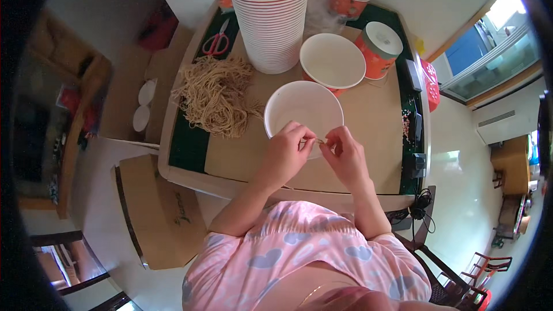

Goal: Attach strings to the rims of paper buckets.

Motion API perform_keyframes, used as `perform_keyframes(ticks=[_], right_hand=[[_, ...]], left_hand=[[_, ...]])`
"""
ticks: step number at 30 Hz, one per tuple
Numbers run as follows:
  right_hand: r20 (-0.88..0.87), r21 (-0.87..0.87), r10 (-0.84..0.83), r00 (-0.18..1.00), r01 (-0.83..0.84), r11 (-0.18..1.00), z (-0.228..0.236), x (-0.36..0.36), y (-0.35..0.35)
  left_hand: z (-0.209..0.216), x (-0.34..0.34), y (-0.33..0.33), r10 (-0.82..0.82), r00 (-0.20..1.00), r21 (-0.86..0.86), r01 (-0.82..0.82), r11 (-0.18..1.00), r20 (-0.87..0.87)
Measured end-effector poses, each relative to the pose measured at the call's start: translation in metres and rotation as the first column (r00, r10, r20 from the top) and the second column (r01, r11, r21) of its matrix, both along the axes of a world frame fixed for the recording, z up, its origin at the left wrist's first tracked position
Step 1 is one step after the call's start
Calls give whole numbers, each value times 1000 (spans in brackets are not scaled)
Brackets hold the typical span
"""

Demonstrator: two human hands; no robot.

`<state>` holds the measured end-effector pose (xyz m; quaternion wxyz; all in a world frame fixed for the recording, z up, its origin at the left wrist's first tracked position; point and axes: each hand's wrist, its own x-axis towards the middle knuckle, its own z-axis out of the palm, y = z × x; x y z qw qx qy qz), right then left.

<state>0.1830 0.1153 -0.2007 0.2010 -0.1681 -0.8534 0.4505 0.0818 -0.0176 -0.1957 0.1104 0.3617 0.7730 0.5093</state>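
Note:
Both my hands meet over the near rim of a white-lined paper bucket (299,103) on the table. My left hand (292,145) pinches a thin tan string (318,140), and my right hand (344,151) pinches it a short way to the right. The fingertips are close together, so the string's full course is hidden. Just beyond stands a second paper bucket (332,60), orange outside and white inside. A heap of loose tan strings (216,95) lies left of the buckets.
A tall stack of nested buckets (271,29) rises at the far side. Pink-handled scissors (216,41) lie behind the strings. An upside-down orange bucket (380,52) stands at the right. Black boxes (414,165) line the right table edge. A cardboard box (161,213) sits on the floor.

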Motion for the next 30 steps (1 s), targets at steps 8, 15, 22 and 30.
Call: perform_keyframes(ticks=[8,15,22,30], right_hand=[[79,128,30,996,-40,991,3,2,1],[135,113,-26,990,11,994,15,6,-5],[180,221,-20,983,-21,975,21,5,-2],[124,217,10,992,-37,976,10,2,-2]], left_hand=[[0,2,0,-26,999,-20,25,999,-36],[0,3,1,-38,999,-23,38,999,-10],[-1,4,0,-34,999,-7,34,999,-25],[-2,3,0,-32,999,22,32,999,-32]])
